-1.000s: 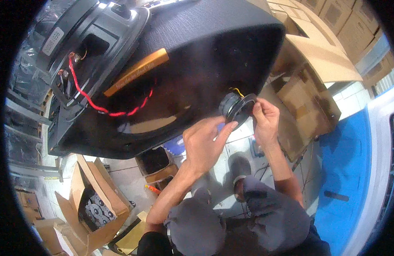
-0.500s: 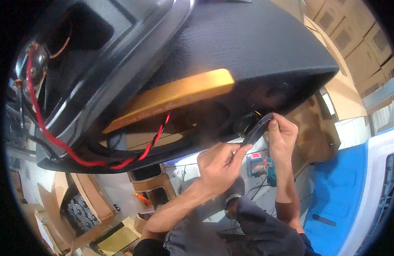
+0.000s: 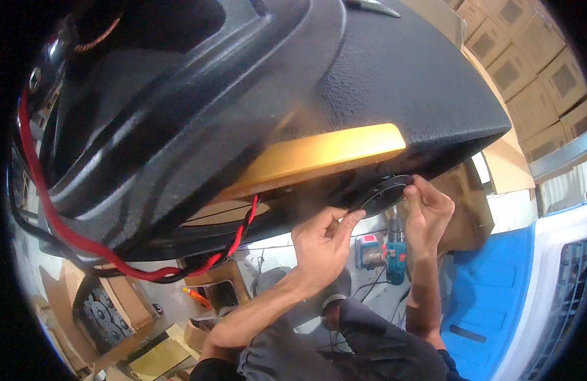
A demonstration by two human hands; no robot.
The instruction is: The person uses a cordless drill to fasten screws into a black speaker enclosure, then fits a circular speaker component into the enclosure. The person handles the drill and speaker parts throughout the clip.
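My left hand (image 3: 322, 244) pinches the left edge of a round black part with a raised rim (image 3: 384, 194), perhaps a small speaker's faceplate. The opposite edge is pinched between the thumb and fingers of my right hand (image 3: 428, 213). This part sits close against the shaded side of a black textured speaker cabinet (image 3: 427, 82); whether it touches, I cannot tell. A gold-yellow bar (image 3: 331, 149) runs along the cabinet just above. Twisted red and black wire (image 3: 236, 244) comes out of the cabinet's large opening, left of my hands.
A large black moulded frame (image 3: 179, 120) overhangs the cabinet at upper left. Below my hands, a teal drill (image 3: 396, 257) stands on the floor. An open carton (image 3: 125, 295) holds round metal-looking parts at lower left. Blue plastic (image 3: 490, 286) lies right, with stacked cartons (image 3: 535, 76) behind.
The round black part has turned, showing more of its rim, and sits nearer the cabinet's side. Both hands keep hold. The black frame and gold bar appear shifted right in the view.
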